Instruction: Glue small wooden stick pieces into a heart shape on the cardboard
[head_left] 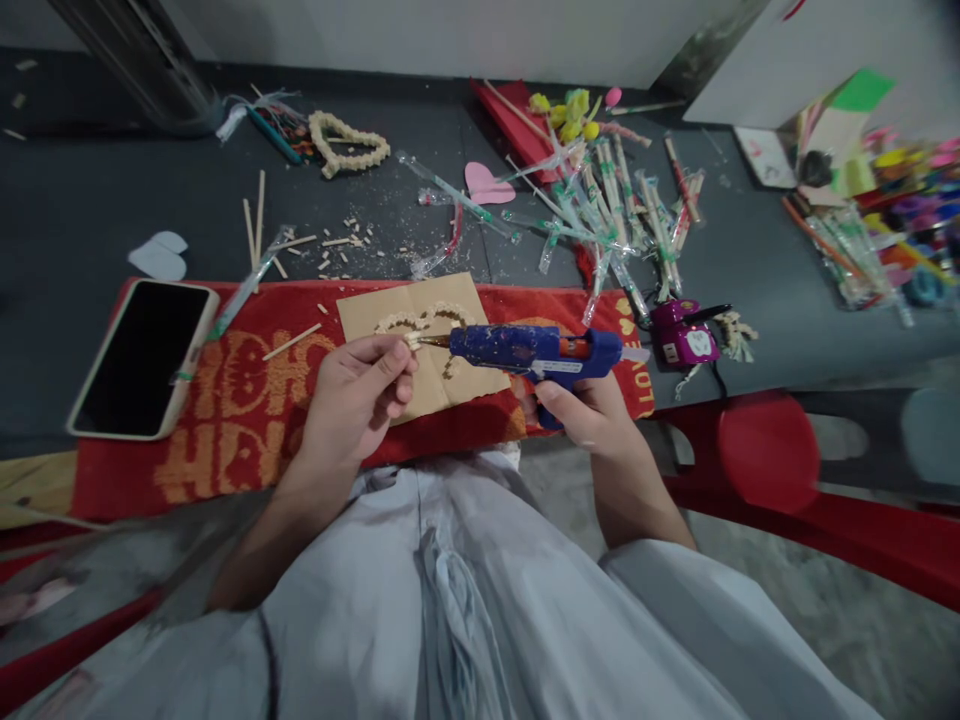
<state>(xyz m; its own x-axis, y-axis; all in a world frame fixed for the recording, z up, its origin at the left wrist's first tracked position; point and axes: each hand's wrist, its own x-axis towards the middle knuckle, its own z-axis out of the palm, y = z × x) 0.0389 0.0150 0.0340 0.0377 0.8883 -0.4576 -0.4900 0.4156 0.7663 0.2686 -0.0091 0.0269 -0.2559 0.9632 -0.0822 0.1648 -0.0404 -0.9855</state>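
Works at a dark table with both hands over a brown card. Pinches a small pale piece between thumb and fingertips of the left hand, just above the near left part of the card. Grips a blue glue gun in the right hand, with fingers closed around the handle and nozzle aimed left, right at the small pale piece; too small to tell about contact at the tip. Seen at the back of the gun: the end of a clear glue stick.

Pictured on the card, partly behind the gun: a heart outline in pale bits. Spread beneath the card: a red towel with orange lettering. On its left end: a phone, screen up and dark, near a pale blue paper heart. Between phone and card: a thin wooden stick.

Visible on the far side: a pale heart frame at left, scattered wood bits nearer the card, a pink paper heart near the middle, and a pile of wrapped sticks at right, near yellow flowers. Just beyond the towel's right end: a purple item.
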